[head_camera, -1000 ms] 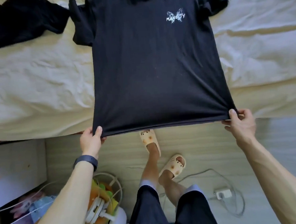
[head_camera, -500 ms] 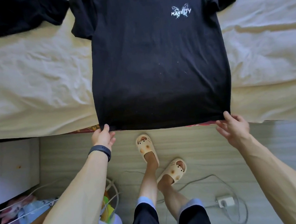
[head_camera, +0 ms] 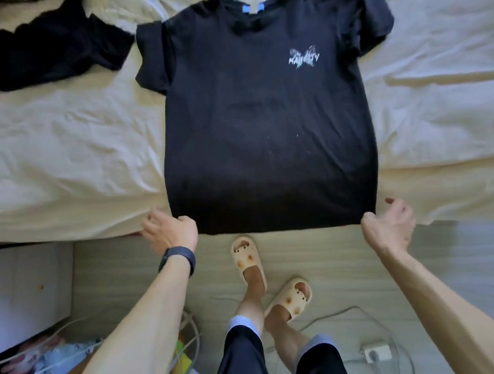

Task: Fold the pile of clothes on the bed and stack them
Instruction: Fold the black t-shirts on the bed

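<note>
The black T-shirt (head_camera: 265, 128) lies flat on the bed (head_camera: 51, 170), front side up. You can see the white logo (head_camera: 303, 57) on its chest, though it looks blurry. Both short sleeves stick out to the sides. The neck points away from the person, and the hem (head_camera: 280, 226) hangs a little over the near edge of the bed.

The person stands at that edge with one hand at each bottom corner of the shirt. The left hand (head_camera: 170, 233) is just beside its corner. Its fingers are loose and spread, and its thumb lies against the cloth. It does not look like it is pinching anything. The right hand (head_camera: 388, 226) touches the other corner with its fingers curled in. I cannot tell if it holds the cloth or has let go.

I think the job is only getting started. The shirt is spread out and smooth, which is the getting-ready part. No fold has been made in it yet. The sleeves need to go in, and then the body needs to be folded up.

A dark garment (head_camera: 49, 51) lies crumpled on the bed, off to the person's left, and it has not been folded either. I see no neat stack anywhere on the bed, so almost all of the folding and stacking is left to do.
</note>
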